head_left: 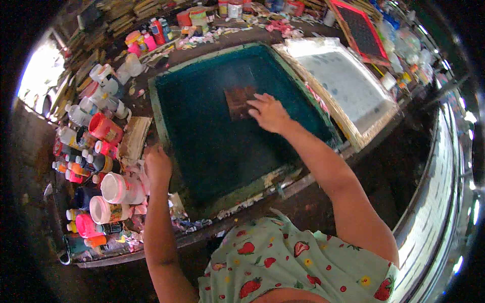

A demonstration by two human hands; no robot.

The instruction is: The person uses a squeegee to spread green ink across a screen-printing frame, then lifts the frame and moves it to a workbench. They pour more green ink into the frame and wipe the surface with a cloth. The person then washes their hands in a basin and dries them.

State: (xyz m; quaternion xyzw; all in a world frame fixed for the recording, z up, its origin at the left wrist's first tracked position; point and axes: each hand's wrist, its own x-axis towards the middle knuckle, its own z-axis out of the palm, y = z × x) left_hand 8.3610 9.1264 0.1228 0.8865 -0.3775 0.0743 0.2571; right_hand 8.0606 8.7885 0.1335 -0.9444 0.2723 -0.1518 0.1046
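A large screen printing frame (160, 113) with dark green mesh lies flat on the worktable. On the mesh, just above the middle, shows a reddish-brown rectangular patch (237, 103). My right hand (270, 112) reaches over the mesh, its fingers spread and their tips at the patch's right edge; nothing is held in it. My left hand (158, 165) is closed beside the frame's left edge, next to a small wooden board (135, 137). Whatever its fingers may grip is hidden.
Bottles, jars and tubs (121, 188) crowd the table's left side. A white-meshed screen (343, 83) in a wooden frame lies at the right, with a red-edged frame (359, 33) behind it. Scraps and more paint containers (199, 20) line the back.
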